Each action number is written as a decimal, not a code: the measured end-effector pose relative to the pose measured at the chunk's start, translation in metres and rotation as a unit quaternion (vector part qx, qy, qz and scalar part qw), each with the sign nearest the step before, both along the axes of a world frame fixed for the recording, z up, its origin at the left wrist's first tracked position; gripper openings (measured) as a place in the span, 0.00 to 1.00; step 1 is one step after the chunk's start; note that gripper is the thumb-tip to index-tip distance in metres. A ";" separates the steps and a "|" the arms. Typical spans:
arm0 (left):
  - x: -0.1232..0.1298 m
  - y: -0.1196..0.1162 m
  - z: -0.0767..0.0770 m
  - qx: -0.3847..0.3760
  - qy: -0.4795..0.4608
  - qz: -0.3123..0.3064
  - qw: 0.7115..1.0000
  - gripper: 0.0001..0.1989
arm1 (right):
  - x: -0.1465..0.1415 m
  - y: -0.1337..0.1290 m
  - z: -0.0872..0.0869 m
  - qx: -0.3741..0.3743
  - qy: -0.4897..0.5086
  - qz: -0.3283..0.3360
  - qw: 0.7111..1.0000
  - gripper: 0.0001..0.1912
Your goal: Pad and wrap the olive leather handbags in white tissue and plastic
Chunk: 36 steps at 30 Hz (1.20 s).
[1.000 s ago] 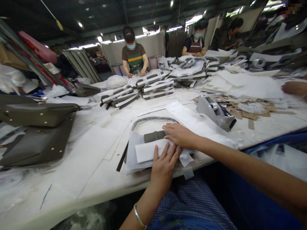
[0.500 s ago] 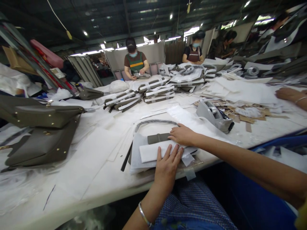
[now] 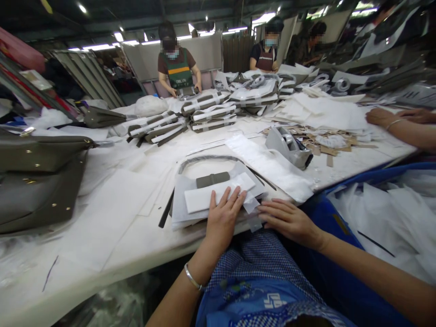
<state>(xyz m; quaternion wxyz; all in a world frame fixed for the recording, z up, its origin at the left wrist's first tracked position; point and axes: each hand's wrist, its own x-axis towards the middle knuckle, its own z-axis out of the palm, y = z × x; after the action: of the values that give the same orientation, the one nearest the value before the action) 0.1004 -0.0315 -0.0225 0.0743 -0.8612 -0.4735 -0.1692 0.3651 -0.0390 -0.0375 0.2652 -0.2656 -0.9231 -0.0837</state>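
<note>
My left hand (image 3: 225,213) lies with fingers spread on a white foam strip (image 3: 200,200), pressing it onto a flat piece covered in white paper (image 3: 179,209). A short grey-green band (image 3: 213,179) sits above the strip, and a wrapped handle (image 3: 204,158) arches behind it. At the right lower corner of this piece, my right hand (image 3: 289,219) is open beside a strip of clear tape (image 3: 252,206), its fingers stretched toward the table edge. Whether its fingertips touch the tape is unclear.
A grey tape dispenser (image 3: 288,147) stands behind to the right. Wrapped bundles (image 3: 213,111) are stacked farther back. Olive bags (image 3: 41,177) lie at left, a blue bin (image 3: 344,222) at right. Two masked people work opposite; another person's hands (image 3: 381,117) rest at the right.
My right hand has moved from the upper right of the piece down to its lower right corner. My left hand stays on the foam strip. The view has turned slightly right and down.
</note>
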 end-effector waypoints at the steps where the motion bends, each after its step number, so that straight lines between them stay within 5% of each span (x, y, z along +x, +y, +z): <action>1: 0.000 0.000 0.000 0.001 0.002 0.000 1.000 0.33 | 0.000 -0.002 -0.010 0.018 -0.034 0.006 0.999 0.23; 6: -0.001 0.000 0.004 0.002 0.012 -0.002 1.000 0.35 | -0.015 0.011 -0.032 0.060 -0.020 0.004 0.998 0.22; 12: -0.001 0.000 0.004 -0.001 0.021 0.001 1.000 0.37 | -0.030 0.009 -0.015 0.015 0.087 0.063 0.994 0.15; 16: 0.000 0.000 0.004 -0.002 0.026 0.001 1.000 0.36 | -0.028 -0.010 -0.014 -0.031 0.093 0.046 0.994 0.19; 19: 0.000 0.001 0.003 0.001 0.027 -0.001 1.000 0.36 | -0.024 -0.016 -0.009 -0.046 0.078 0.073 0.993 0.11; 28: 0.000 0.002 0.002 0.013 0.023 0.003 1.000 0.32 | -0.039 0.025 0.038 0.080 0.075 -0.034 0.993 0.18; 36: -0.001 0.003 0.009 -0.024 -0.002 0.005 1.000 0.38 | -0.045 0.028 0.026 0.086 0.077 -0.009 0.993 0.11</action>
<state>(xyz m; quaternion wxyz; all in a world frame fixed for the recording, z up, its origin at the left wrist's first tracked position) 0.0999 -0.0289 -0.0134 0.0532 -0.8601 -0.4818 -0.1590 0.3201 -0.0112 -0.0114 0.3564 -0.2554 -0.8870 -0.1448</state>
